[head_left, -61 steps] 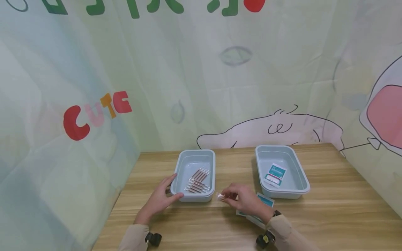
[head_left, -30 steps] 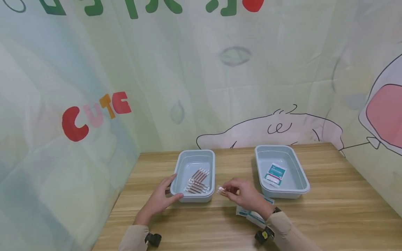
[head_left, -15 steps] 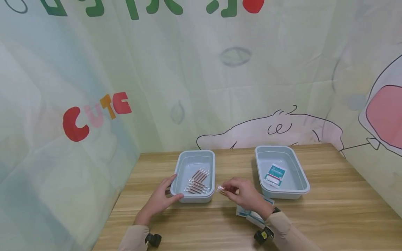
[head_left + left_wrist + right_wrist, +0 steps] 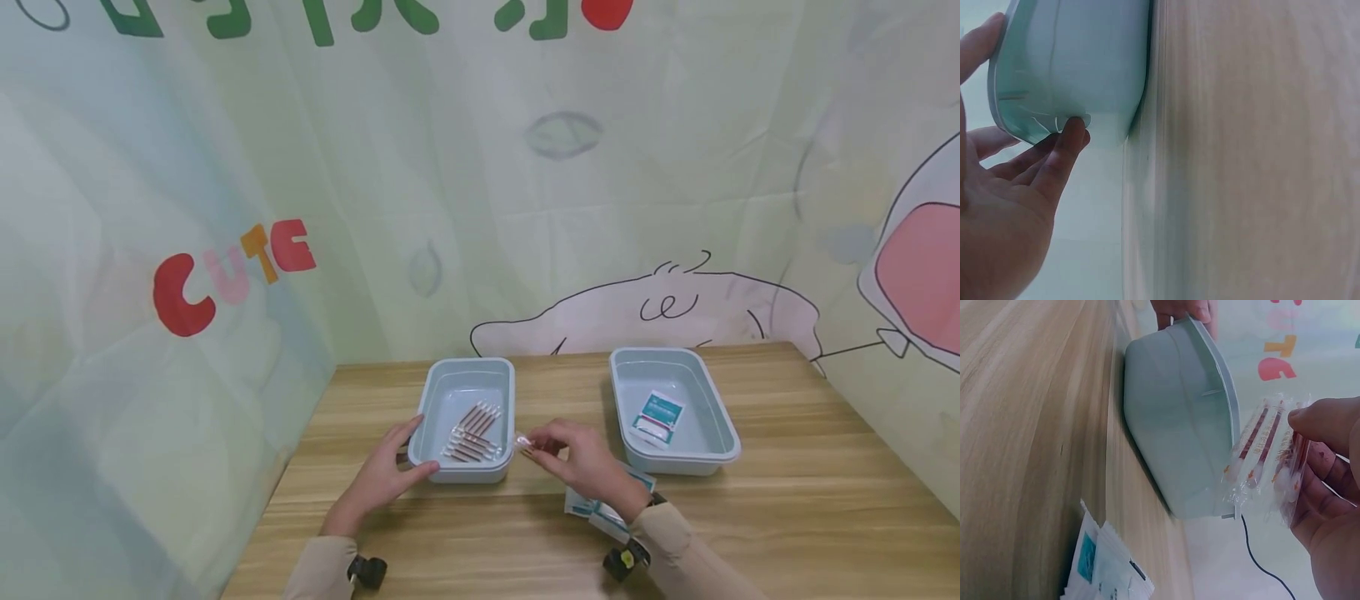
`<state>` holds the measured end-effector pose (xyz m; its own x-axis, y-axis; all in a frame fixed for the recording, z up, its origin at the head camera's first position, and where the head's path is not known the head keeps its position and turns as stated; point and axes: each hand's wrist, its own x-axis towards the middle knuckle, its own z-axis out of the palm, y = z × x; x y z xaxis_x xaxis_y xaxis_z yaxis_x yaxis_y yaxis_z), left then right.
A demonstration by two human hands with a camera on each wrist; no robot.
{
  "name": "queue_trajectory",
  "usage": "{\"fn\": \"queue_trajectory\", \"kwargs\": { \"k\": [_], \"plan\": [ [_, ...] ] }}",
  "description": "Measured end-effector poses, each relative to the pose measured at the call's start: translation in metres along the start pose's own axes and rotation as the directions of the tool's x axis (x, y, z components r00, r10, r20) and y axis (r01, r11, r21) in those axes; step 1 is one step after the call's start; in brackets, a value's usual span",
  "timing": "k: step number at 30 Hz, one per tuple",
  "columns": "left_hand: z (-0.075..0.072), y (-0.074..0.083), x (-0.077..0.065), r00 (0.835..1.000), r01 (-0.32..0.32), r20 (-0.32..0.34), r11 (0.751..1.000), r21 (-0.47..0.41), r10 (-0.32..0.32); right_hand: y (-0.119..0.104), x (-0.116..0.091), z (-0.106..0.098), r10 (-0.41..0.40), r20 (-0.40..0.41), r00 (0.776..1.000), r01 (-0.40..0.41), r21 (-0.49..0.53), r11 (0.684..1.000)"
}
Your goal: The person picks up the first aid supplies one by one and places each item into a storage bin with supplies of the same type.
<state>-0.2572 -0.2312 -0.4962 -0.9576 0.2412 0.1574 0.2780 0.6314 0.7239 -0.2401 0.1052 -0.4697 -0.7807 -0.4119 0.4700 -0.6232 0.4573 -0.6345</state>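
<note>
My left hand (image 4: 382, 475) holds the near left corner of a light blue plastic tub (image 4: 459, 390), thumb at the front rim and fingers along the left side. Several iodine cotton swabs (image 4: 474, 433) in clear wrap lie inside it, brown shafts with white tips. Just off the tub's right rim, my right hand (image 4: 583, 460) pinches more wrapped iodine swabs (image 4: 1266, 447) between thumb and fingers. The right wrist view shows them fanned out, tips pointing toward the tub's rim.
A second light blue tub (image 4: 663, 368) stands to the right, with white-and-teal sachets (image 4: 657, 419) inside. More sachets (image 4: 581, 504) lie on the wooden table (image 4: 420, 558) under my right forearm. A printed cloth (image 4: 450, 208) hangs behind the table.
My right hand has moved up and slightly left with the pinched swabs, closer to the left tub's rim. My left hand and both tubs stay in place.
</note>
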Motion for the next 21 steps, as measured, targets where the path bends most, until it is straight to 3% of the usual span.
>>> {"fn": "queue_trajectory", "kwargs": {
  "k": [6, 21],
  "plan": [
    [-0.0009, 0.001, -0.0003, 1.0, -0.006, 0.006, 1.0, -0.005, 0.006, -0.0003, 0.0009, 0.0007, -0.018, -0.026, 0.999, 0.018, -0.004, 1.0],
    [0.0001, 0.0022, 0.0004, 1.0, 0.009, -0.003, 1.0, 0.004, -0.009, -0.0063, 0.0051, 0.0026, 0.063, -0.053, 0.997, -0.065, -0.027, 0.998]
  ]
}}
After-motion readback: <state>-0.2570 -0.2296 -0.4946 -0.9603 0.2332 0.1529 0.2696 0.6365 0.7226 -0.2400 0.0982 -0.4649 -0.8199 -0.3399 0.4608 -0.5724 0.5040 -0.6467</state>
